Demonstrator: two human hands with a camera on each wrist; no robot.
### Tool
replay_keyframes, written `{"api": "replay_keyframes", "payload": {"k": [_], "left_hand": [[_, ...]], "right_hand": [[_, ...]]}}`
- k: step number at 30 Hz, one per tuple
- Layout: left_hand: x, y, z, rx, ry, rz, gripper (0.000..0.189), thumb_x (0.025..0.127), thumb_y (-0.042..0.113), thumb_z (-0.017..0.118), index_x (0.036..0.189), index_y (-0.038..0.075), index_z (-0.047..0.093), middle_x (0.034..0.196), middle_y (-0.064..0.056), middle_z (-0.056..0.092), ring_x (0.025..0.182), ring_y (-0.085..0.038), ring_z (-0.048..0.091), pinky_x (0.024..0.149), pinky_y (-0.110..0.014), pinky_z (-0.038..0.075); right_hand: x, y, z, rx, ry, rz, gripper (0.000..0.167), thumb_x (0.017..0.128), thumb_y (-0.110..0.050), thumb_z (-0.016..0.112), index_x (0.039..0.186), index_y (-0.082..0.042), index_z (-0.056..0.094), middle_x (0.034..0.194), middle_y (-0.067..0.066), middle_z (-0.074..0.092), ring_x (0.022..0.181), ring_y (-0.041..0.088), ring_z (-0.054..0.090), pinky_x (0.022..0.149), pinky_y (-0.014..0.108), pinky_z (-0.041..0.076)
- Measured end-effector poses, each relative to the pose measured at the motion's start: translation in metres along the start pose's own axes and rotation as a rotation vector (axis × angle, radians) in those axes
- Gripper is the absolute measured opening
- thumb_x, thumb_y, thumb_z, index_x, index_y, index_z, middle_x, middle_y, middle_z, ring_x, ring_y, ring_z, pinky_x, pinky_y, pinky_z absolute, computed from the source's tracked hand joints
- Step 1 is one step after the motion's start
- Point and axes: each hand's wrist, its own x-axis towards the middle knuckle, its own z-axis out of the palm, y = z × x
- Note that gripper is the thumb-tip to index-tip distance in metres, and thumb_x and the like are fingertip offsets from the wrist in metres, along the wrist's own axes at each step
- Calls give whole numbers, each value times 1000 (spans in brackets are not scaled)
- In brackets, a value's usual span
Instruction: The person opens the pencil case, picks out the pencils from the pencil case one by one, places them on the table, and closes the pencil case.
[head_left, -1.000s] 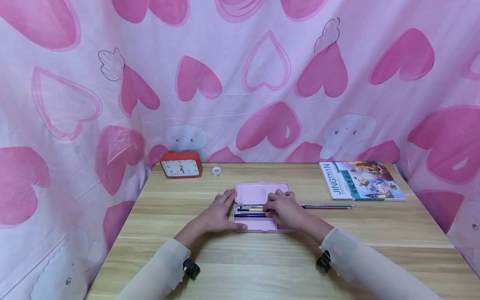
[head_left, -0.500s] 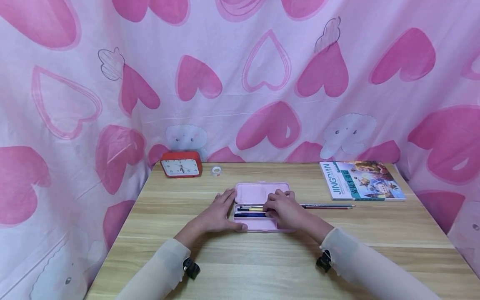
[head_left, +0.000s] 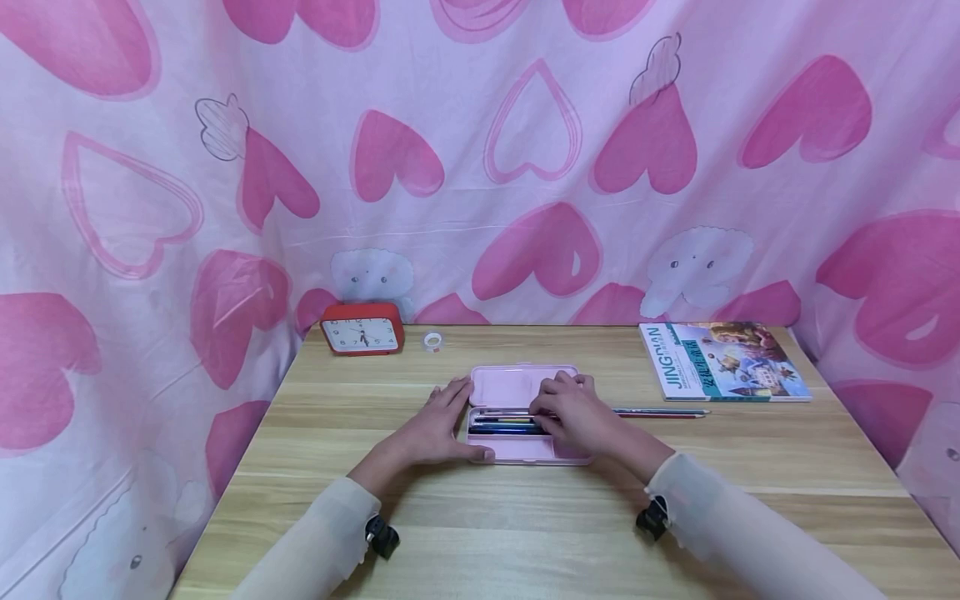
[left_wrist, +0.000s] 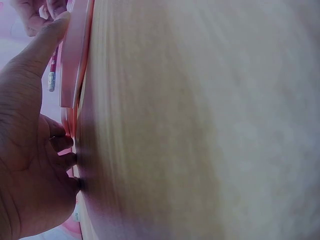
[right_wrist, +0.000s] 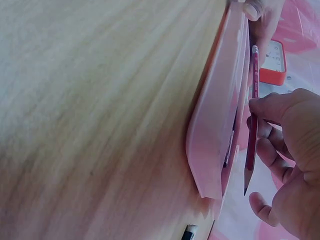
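A pink pencil case [head_left: 516,450] lies with its lid [head_left: 501,387] folded back, several pens and pencils [head_left: 504,429] in its long compartment. My left hand [head_left: 437,423] rests at the case's left end, fingers fairly straight by the lid and thumb on the near corner. Over the case, my right hand [head_left: 573,412] pinches a red pencil [right_wrist: 253,132] between thumb and fingers. In the right wrist view its sharpened tip points back toward the palm and its eraser end toward the left hand. Part of the case's right side is hidden under the right hand.
Pencils [head_left: 663,412] lie on the wooden table [head_left: 510,533] right of the case. A red alarm clock [head_left: 363,331] and a small tape roll [head_left: 432,341] stand at the back left. A book [head_left: 724,362] lies back right. A heart-patterned curtain [head_left: 532,250] hangs behind.
My right hand has lifted and shifted slightly right, with a red pencil now in its fingers above the case. The left hand has stayed in place.
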Motion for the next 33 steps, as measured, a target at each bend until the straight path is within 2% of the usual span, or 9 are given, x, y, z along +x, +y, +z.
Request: {"api": "replay_keyframes", "payload": {"k": [6,17,28,33], "left_hand": [[0,0,0,-13,3,5,137,77,87,78,180,21,15,189,-2,12,176,-31,11,143,-56,8],[1,1,0,-10,10,6,139,75,89,77,180,22,15,189,-1,12,175,-31,12,143,-56,8],[0,1,-1,-16,4,5,139,75,88,78,180,21,14,189,-1,12,175,-31,12,143,-56,8],[-1,1,-1,-13,5,6,139,76,88,78,180,21,15,189,-1,12,175,-30,12,143,-57,8]], "right_hand": [[-2,1,-6,16,22,-1,13,101,-20,83,114,-21,85,107,-5,72,110,20,55,113,74,40],[-8,13,-16,-8,71,21,13,101,-23,84,114,-23,84,105,-8,70,110,19,55,116,72,38],[-25,32,-24,9,99,80,14,100,-23,85,113,-26,84,108,-8,71,110,20,55,119,73,34],[-34,39,-30,-1,116,102,14,100,-21,84,113,-26,85,108,-7,71,109,20,54,115,71,36]]}}
